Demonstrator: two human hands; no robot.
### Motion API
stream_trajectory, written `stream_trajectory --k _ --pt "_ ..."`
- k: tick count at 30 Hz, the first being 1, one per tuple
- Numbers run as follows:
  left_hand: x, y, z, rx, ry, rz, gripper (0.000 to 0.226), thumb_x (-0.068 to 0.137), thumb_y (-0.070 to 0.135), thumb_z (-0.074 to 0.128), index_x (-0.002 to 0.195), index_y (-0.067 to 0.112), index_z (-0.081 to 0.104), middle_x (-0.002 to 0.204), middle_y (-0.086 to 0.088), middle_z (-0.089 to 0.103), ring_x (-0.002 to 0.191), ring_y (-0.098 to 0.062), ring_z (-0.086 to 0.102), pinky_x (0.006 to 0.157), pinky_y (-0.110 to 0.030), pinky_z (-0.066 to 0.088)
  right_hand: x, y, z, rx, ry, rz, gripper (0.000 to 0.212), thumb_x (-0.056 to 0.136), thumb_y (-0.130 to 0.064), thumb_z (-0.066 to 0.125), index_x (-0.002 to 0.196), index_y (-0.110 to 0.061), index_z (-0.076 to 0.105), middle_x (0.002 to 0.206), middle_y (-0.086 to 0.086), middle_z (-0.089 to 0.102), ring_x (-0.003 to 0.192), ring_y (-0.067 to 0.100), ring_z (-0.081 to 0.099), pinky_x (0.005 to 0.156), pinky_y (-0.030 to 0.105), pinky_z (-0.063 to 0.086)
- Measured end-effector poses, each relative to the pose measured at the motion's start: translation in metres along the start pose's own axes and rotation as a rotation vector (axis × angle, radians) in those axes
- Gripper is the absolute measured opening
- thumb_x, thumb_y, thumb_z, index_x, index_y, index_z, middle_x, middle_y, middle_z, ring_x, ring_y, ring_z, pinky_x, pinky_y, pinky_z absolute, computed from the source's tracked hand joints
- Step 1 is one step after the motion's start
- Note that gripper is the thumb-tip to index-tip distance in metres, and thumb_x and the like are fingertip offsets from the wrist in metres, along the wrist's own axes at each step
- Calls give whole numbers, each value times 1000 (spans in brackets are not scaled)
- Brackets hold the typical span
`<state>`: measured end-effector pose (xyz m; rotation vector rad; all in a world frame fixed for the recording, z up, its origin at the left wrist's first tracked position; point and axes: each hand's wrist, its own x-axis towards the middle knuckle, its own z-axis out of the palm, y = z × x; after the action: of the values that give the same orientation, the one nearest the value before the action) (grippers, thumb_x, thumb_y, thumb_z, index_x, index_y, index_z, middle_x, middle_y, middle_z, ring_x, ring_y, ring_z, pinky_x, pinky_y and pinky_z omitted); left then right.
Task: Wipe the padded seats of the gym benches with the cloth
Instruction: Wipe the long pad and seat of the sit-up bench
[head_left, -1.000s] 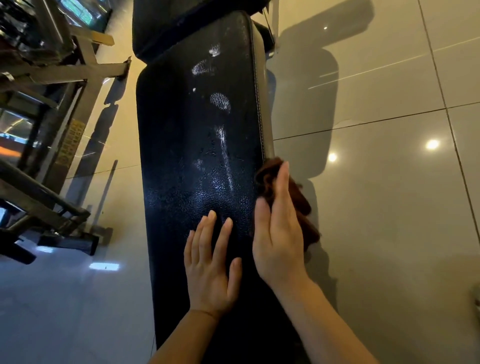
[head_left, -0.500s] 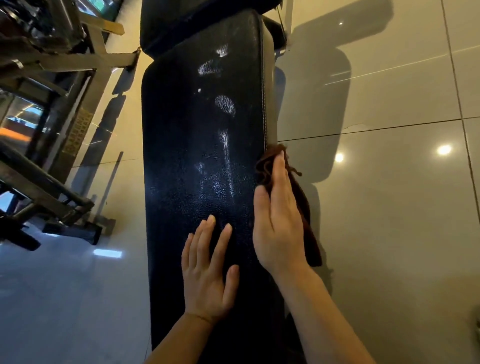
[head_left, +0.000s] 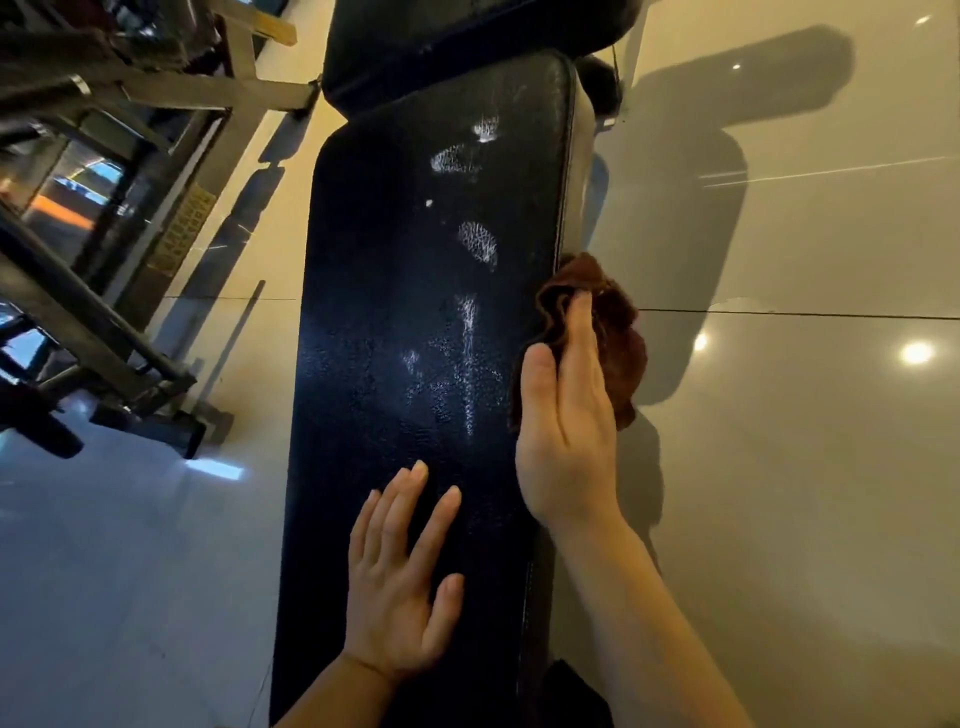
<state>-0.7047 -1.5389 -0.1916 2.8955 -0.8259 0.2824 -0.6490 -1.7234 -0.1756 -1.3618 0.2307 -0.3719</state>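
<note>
the right hand (head_left: 563, 410), fingers pressed together, presses the cloth (head_left: 613, 322) on the seat (head_left: 395, 322) edge; left hand (head_left: 400, 587) rests spread. next, i think, wipe the white marks.

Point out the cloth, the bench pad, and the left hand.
cloth (head_left: 621, 332), head view, on the bunched brown folds right of the fingers.
bench pad (head_left: 395, 322), head view, on the bare black top surface.
left hand (head_left: 397, 587), head view, on the back of the hand, flat on the pad.

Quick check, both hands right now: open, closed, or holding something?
Left hand: open, flat on the black padded bench seat.
Right hand: open, straight fingers pressing the crumpled brown cloth against the seat's right edge.
</note>
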Motion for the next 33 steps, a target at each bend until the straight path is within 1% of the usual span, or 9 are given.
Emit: stream_trajectory --k 3,7,11,14,15,20,23,29,33 --pt "0 0 0 2 -5 -10 55 100 49 18 153 34 16 162 5 9 148 -19 16 120 -42 12 41 -11 -1 -20 25 29 56 103 -36 25 155 -21 11 162 -6 19 148 4 13 122 29 12" --pt "1 0 0 5 -2 -9 55 100 48 19 153 33 16 162 5 9 148 -20 16 119 -44 14 92 -18 -1 -61 61 6 59 103 -35 24 156 -14 10 163 2 18 149 15 16 121 39 17" --pt "1 0 -1 8 -7 -15 55 100 49 18 154 34 15 162 5 9 148 -19 16 120 -43 13 52 -8 -4 -2 36 22 57 102 -34 29 155 -18 15 159 -4 26 147 7 21 121 32 17" --pt "1 1 -1 -4 -12 -40 55 100 50 16 154 36 14 162 7 7 148 -16 14 119 -42 13 15 3 -3 61 0 19 50 101 -34 31 148 -32 14 145 -33 26 137 -15 21 115 11 15" --pt "1 1 -2 -3 -13 -42 55 100 50 16 153 36 14 162 7 7 148 -17 14 119 -43 14 17 3 -3 65 -7 25 49 101 -34 31 147 -33 14 140 -37 25 134 -18 21 113 9 15" --pt "0 0 -1 25 -19 -22 56 101 49 18 154 32 15 162 5 8 148 -20 16 119 -43 14 89 -8 -8 -53 -14 54 62 101 -39 23 156 -12 11 162 4 20 149 15 17 121 39 16" --pt "2 1 -3 19 -11 -33 55 100 49 17 154 33 15 162 5 8 148 -19 15 120 -42 14 103 -10 -10 -30 -14 26 61 102 -39 21 156 -13 11 163 2 17 150 13 12 123 34 12" --pt "3 3 -2 15 -20 -37 55 101 49 15 153 33 15 162 5 7 149 -17 14 120 -38 11 34 0 -6 34 -18 2 53 103 -29 30 153 -21 16 156 -12 22 148 3 14 120 20 9" --pt "3 1 -2 21 -15 -23 55 101 49 17 153 32 15 162 4 8 148 -19 15 120 -41 12 75 -10 -6 3 -15 38 56 105 -32 26 155 -12 13 162 0 20 149 10 13 121 25 10"
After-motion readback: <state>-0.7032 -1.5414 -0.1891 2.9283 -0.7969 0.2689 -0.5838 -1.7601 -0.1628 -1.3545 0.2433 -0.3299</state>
